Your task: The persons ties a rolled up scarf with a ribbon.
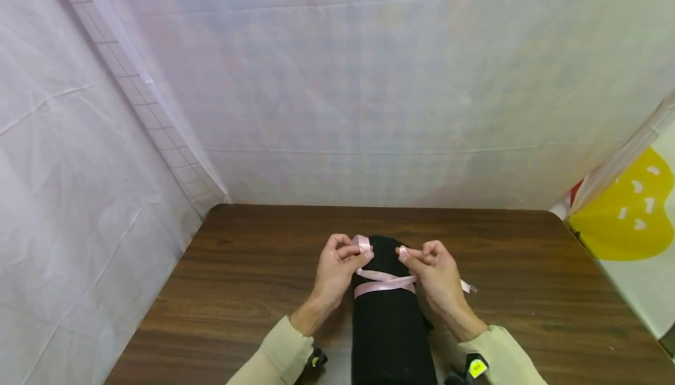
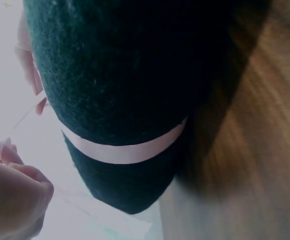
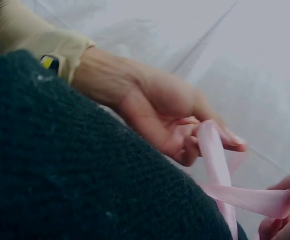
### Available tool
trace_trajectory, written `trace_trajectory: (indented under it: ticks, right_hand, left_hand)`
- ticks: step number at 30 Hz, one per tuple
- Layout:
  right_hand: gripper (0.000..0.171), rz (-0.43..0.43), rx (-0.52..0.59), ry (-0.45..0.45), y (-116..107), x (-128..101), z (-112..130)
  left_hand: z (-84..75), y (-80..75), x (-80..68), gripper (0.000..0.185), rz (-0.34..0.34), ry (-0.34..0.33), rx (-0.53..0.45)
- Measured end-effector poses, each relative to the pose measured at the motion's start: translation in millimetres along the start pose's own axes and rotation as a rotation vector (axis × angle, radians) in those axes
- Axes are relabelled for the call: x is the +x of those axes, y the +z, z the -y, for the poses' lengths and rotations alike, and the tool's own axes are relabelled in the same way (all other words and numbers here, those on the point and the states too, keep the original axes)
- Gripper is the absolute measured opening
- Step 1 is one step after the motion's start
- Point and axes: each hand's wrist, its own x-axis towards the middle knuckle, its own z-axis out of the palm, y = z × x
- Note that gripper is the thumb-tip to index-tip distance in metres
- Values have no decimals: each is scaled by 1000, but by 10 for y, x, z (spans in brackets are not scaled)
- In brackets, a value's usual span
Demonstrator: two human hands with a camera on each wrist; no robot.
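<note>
Left fingers [image 1: 348, 251] and right fingers [image 1: 414, 264] pinch ribbon [image 1: 379, 286] round a black roll [image 1: 392, 338], sheeting [image 1: 369, 92] behind.

Black roll [image 1: 392, 338], near end off-frame

The head view looks forward and down, table [image 1: 253, 268] low in frame. Both close wrist views share the ribbon [image 2: 125, 154].

The left grip [image 3: 162, 102] pinches pink ribbon [image 3: 215, 155].
</note>
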Motion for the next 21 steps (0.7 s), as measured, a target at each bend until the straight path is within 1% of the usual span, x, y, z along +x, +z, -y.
trace_trajectory:
  ticks: [3, 6, 9, 11, 13, 16, 19, 21]
  right_hand:
    - [33, 67, -17, -3, 48, -20, 17]
    - [30, 135, -51, 17, 85, -42, 36]
    - [28, 205, -130, 27, 111, -58, 59]
    - [27, 251, -194, 14, 122, -61, 67]
    - [26, 301, -232, 14, 130, -61, 72]
    - [25, 391, -235, 27, 130, -62, 76]
    - [23, 451, -236, 39, 126, -65, 84]
    - [22, 483, -250, 28, 116, -57, 88]
  left_hand:
    - [-19, 44, 25, 34, 26, 10, 51]
    - [-24, 84, 41, 33, 54, 14, 84]
    - [-21, 115, 55, 35, 75, 18, 108]
    - [-16, 129, 61, 35, 82, 24, 118]
    - [-11, 137, 64, 35, 84, 35, 135]
    - [-5, 144, 65, 34, 90, 50, 156]
    - [-11, 147, 63, 34, 84, 57, 180]
    - [-22, 149, 58, 33, 75, 63, 208]
